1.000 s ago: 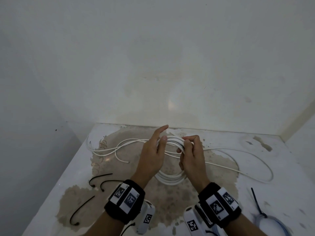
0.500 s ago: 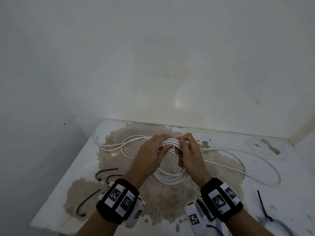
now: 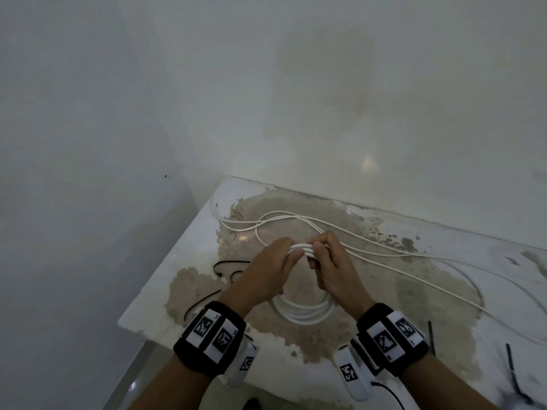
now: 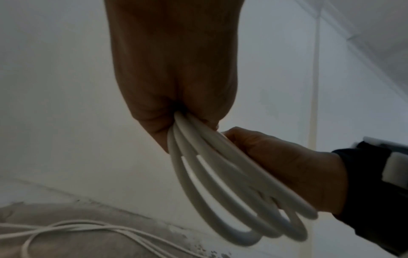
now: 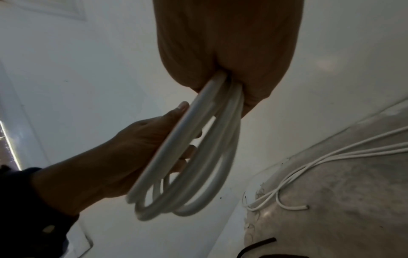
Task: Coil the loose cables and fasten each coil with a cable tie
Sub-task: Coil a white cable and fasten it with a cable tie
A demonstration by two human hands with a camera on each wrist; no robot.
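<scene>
A white cable coil point(image 3: 302, 310) of several loops hangs above the middle of the bench point(image 3: 183, 261), gripped at its top by both hands. The left hand point(image 3: 266, 273) has its fingers point(image 3: 291, 250) curled round the bundled strands, and the right hand point(image 3: 334, 270) pinches the same bundle just beside it, fingers point(image 3: 321, 245) curled and pressed together. From the wrist views the loops point(image 4: 232, 200) dangle freely below the closed fists. The loose cable point(image 3: 384, 253) trails from the hands across the worn, stained top toward the far left corner and toward the right edge. Black cable ties point(image 3: 231, 266) lie near the left edge, and more black ties point(image 3: 512, 368) lie near the front right corner.
</scene>
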